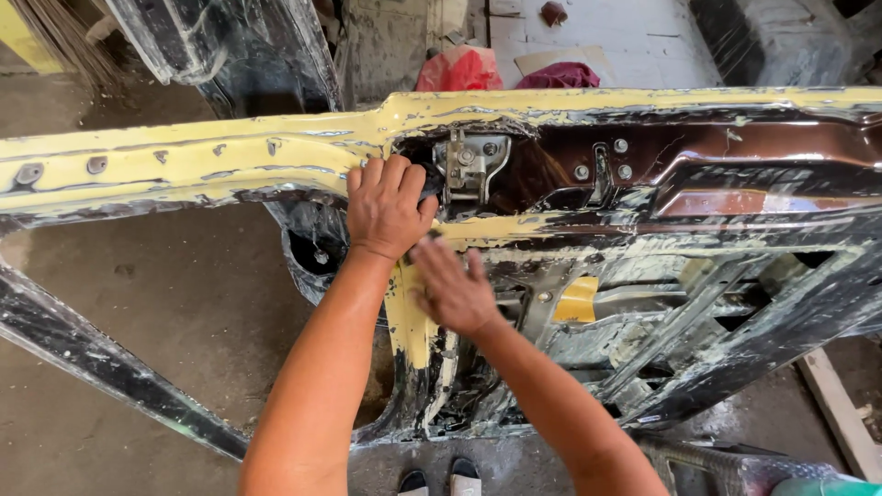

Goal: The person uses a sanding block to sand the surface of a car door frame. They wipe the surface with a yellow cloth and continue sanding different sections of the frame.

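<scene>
The car door shell (643, 184), yellow with filler and stripped dark, lies flat across the view above the concrete floor (165, 303). The left hand (386, 207) curls its fingers over the edge beside the metal latch (470, 165), grasping something dark there. The right hand (450, 289) presses flat, fingers spread and released. Steady bracing with the flat palm seems wise while the left works.

Looks like a car body repair shop, pretty rough one. Stripped car door (643, 184) right under the left hand (384, 207), smeared in yellow filler with bare metal and latch hardware (470, 165) just beside it. Stained concrete floor (165, 303) below, another dark body panel (239, 46) leaning up beyond.
</scene>
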